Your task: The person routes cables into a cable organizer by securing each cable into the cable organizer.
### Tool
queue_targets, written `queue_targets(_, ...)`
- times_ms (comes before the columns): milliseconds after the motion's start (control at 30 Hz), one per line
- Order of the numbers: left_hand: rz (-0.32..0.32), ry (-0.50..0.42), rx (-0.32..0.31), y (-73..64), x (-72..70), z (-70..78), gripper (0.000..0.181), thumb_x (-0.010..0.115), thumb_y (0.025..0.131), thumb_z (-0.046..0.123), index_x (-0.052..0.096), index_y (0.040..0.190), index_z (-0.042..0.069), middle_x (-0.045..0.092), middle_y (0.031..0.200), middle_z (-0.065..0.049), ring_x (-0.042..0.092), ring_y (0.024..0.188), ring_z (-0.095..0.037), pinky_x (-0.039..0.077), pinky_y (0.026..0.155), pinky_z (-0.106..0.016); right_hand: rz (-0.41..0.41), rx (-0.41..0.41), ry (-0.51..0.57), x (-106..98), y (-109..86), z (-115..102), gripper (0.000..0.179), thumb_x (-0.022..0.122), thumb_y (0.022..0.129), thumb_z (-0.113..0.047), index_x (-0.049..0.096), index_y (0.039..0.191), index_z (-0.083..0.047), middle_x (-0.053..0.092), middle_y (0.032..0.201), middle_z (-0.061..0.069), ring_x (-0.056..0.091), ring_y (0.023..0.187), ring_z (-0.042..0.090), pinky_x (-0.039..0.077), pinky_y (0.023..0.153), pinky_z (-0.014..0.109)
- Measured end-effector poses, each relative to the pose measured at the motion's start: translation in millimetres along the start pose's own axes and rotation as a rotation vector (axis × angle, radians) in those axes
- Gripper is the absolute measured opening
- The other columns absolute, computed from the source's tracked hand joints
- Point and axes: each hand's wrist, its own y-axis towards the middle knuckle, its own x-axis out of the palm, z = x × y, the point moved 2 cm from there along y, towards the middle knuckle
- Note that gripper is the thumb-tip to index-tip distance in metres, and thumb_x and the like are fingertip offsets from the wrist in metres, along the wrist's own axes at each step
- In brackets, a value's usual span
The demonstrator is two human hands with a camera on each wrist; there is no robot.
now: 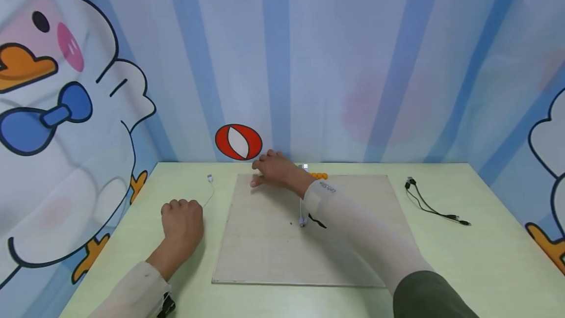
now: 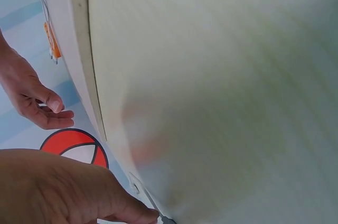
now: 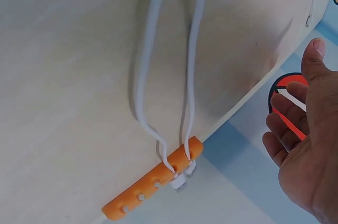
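Observation:
My left hand [image 1: 182,222] is over the table left of the board, fingers curled, pinching a thin white USB cable [image 1: 210,196]. The cable's plug [image 1: 210,178] lies toward the back edge. In the left wrist view the thumb is at a small dark grey piece [image 2: 168,220] of it; the rest is hidden. Above the board's back left part is my right hand [image 1: 279,170], thumb and fingers apart and holding nothing. An orange cable holder [image 3: 153,179] sits at the board's back edge. Two white cables [image 3: 141,71] pass through its slots, their plugs [image 3: 179,183] beyond it.
A pale wooden board [image 1: 260,254] lies mid-table. Black branching USB cable [image 1: 423,202] rests on the table at the right. Behind stands a blue striped backdrop [image 1: 318,63] with duck drawings and a red ball print [image 1: 222,142].

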Motion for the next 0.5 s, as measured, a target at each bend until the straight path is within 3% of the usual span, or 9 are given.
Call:
queue_targets(233,-0.025,-0.053,0.007,-2.5,4.4,-4.1,0.022,0.059,0.113,0.007,0.066,0.097,-0.007,0.073,0.102,-0.030,0.068,0.097,-0.043,0.056,0.091,-0.057,-0.003,-0.012,0.004,-2.5,0.3,-6.1,0.059,0.067,0.111,-0.053,0.064,0.156,-0.015,0.068,0.151,0.008,0.054,0.136,0.027,0.043,0.122,0.046)
queue_targets(500,0.042,-0.040,0.004,-3.1,9.1,-6.2,0.024,0.062,0.112,0.008,0.064,0.093,-0.006,0.076,0.097,-0.028,0.072,0.095,-0.043,0.059,0.088,-0.055,-0.005,-0.023,-0.051,-3.4,0.3,-14.2,0.056,0.066,0.112,-0.053,0.064,0.156,-0.017,0.069,0.150,0.007,0.054,0.139,0.028,0.044,0.124,0.047)
